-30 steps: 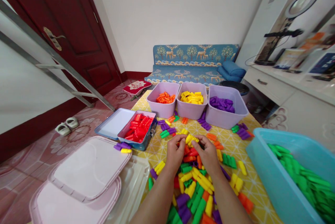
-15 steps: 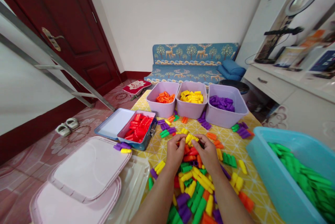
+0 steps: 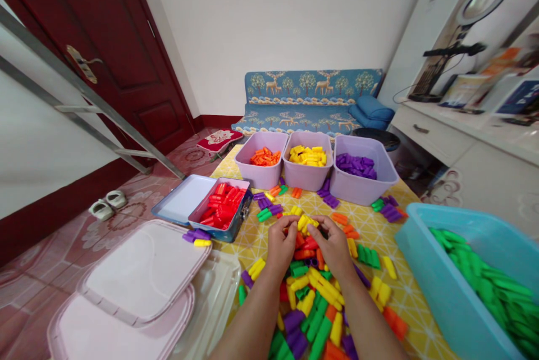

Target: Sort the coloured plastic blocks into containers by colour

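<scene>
Both hands meet over a pile of coloured plastic pieces (image 3: 322,287) on the yellow patterned table. My left hand (image 3: 282,243) has its fingers curled against a cluster of yellow pieces (image 3: 306,224). My right hand (image 3: 334,242) closes on the same cluster from the other side, thumb and fingers bent round it. Red, green, purple and orange pieces lie beneath and around the hands. Behind them stand three lilac bins, holding orange pieces (image 3: 265,156), yellow pieces (image 3: 308,155) and purple pieces (image 3: 356,166).
At the right is a turquoise tub (image 3: 433,270) with green pieces. An open tin (image 3: 227,231) of red pieces stands left of the hands. Pale lids (image 3: 147,270) lie at the front left. Small groups of pieces dot the table before the bins.
</scene>
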Motion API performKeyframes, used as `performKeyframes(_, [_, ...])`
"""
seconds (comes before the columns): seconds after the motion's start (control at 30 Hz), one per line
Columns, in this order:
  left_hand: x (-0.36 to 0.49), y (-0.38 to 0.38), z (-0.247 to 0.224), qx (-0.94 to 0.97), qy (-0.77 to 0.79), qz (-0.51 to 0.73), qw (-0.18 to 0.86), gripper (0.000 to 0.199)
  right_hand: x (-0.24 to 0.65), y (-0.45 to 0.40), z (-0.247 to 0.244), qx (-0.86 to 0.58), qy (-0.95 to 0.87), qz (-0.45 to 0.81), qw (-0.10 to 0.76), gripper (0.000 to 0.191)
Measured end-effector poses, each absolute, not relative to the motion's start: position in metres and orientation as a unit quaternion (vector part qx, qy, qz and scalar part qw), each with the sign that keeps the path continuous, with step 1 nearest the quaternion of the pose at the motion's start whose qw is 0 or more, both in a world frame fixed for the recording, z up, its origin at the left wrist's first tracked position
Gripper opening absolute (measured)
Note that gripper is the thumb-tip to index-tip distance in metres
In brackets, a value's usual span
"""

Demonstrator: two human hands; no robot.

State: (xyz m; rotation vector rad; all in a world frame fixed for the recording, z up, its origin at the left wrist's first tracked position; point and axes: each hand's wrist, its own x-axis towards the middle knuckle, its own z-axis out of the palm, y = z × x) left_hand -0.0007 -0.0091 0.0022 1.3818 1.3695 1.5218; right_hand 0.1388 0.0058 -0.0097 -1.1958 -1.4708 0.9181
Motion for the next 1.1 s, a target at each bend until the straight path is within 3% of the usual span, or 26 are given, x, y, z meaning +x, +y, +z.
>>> performKeyframes(1.1, [-0.0009, -0.0101, 0.0062, 0.517, 0.523, 0.587, 0.337, 0.019, 0.1368, 0.0040, -0.0030, -0.487, -0.606, 0.377, 0.503, 0.030])
